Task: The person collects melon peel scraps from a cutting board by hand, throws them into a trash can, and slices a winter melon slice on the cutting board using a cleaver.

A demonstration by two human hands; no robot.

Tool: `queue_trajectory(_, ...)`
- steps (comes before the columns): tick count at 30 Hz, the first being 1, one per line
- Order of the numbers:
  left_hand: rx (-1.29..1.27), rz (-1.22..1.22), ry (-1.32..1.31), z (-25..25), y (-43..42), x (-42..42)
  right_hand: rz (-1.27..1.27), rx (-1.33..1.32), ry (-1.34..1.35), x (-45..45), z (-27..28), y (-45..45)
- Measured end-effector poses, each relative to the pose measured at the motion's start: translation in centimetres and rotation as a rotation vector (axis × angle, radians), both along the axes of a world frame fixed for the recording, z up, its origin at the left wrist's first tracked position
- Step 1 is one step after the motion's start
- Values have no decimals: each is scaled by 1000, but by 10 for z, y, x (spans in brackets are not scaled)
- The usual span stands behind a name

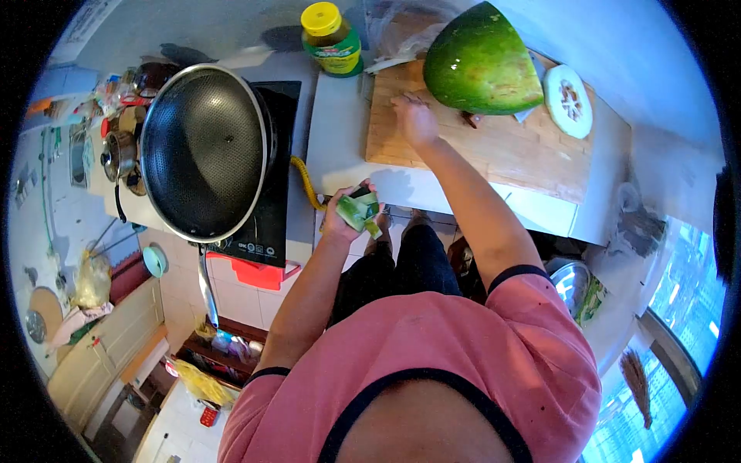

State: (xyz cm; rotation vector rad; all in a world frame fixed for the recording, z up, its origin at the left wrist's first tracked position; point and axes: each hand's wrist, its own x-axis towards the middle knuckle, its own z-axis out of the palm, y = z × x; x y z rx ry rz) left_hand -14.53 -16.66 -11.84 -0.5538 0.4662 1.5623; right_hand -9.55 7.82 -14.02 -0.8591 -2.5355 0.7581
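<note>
Green peel pieces (359, 210) lie in my left hand (340, 218), which is curled around them in front of the counter's edge. My right hand (415, 121) reaches down onto the wooden cutting board (494, 158), near its left part; its fingertips are pressed low and whatever they may hold is too small to make out. To the right of that hand a large cut green melon (480, 62) rests on the board. A round pale melon slice (568, 101) with seeds lies at the board's right end. A brown handle end (472, 119) shows under the melon.
A large pan (204, 154) sits on the black cooktop (282, 116) at the left, its handle pointing toward me. A yellow-lidded jar (333, 40) stands behind the counter, beside a clear plastic bag (401, 35). A red cloth (258, 273) hangs below the cooktop.
</note>
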Motion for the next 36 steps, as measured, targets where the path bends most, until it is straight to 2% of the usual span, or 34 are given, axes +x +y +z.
queue_trajectory(2, 6, -2, -8, -4, 4, 2, 18, 93, 33, -6, -8, -6)
queue_trajectory(4, 2, 6, -45, -3, 5, 3, 339, 184, -153, 4, -11, -34)
queue_trajectory(8, 59, 37, -72, -4, 2, 2, 463, 17, -103, 25, 7, -49)
queue_trajectory(10, 70, 28, -48, -2, -2, 2, 359, -38, -433, 12, -12, -29)
queue_trajectory(11, 69, 33, -43, -3, -3, 3, 364, -36, -429, 4, -6, -20)
queue_trajectory(13, 52, 54, -55, -5, -7, 5, 226, 23, -194, -11, 16, -10)
queue_trajectory(14, 48, 52, -51, -4, -8, 5, 224, 19, -190, -7, 9, -20)
queue_trajectory(16, 33, 64, -66, 0, -8, 8, 457, 107, -150, 8, -9, -45)
queue_trajectory(20, 27, 80, -67, 6, -11, 9, 467, 12, -234, -10, 2, -26)
queue_trajectory(22, 23, 86, -45, 7, -14, 9, 201, -63, -120, -19, 9, 0)
queue_trajectory(23, 17, 88, -48, 9, -17, 10, 234, -66, -293, -17, 30, -12)
queue_trajectory(24, 18, 107, -64, 11, -18, 9, 236, -67, -297, -7, 26, -27)
queue_trajectory(26, 30, 135, -79, 15, -17, 7, 479, 1, -74, 2, 18, -46)
queue_trajectory(28, 10, 123, -70, 18, -21, 9, 505, -16, -169, -4, 19, -31)
queue_trajectory(30, -8, 130, -59, 19, -24, 6, 254, -63, -469, -21, 17, -2)
queue_trajectory(34, -40, 160, -59, 28, -31, 7, 394, -56, -485, -5, 16, -28)
queue_trajectory(36, -20, 169, -87, 21, -34, 8, 571, -60, -116, 8, 7, -51)
